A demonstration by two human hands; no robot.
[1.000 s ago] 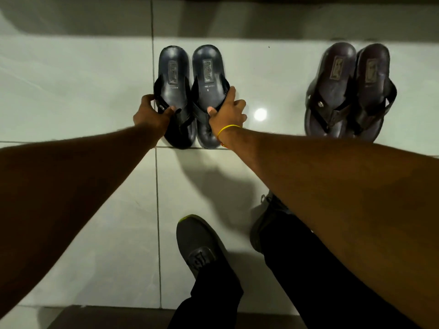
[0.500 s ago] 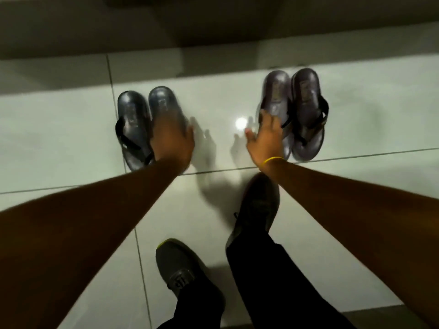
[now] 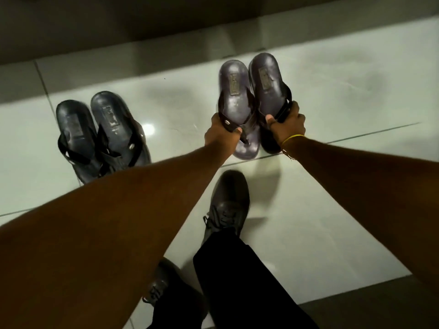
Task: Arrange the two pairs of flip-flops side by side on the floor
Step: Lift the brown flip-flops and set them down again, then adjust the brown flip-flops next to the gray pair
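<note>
Dim, soft-focus view; overhead lamp glare on glossy floor tiles (image 3: 332, 96), wide-angle bowing.

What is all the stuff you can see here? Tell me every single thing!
Dark blue-black rubber flip-flops: one pair, on the floor at the left, side by side, nobody touching them.
Dark purplish-brown flip-flops: one pair, at the right, each gripped by its strap.
Pale glossy floor tiles: many, whitish, with thin dark joint lines and one bright light reflection.
Dark strip: one, along the top beyond the tiles; too dim to identify.
Yellow band: one, on the right wrist.
Grey lace-up shoes: two, on the person's feet, at bottom centre.
Black trousers: both legs, at the bottom.
Left hand: gripping the left purplish flip-flop.
Right hand: gripping the right one.
</note>
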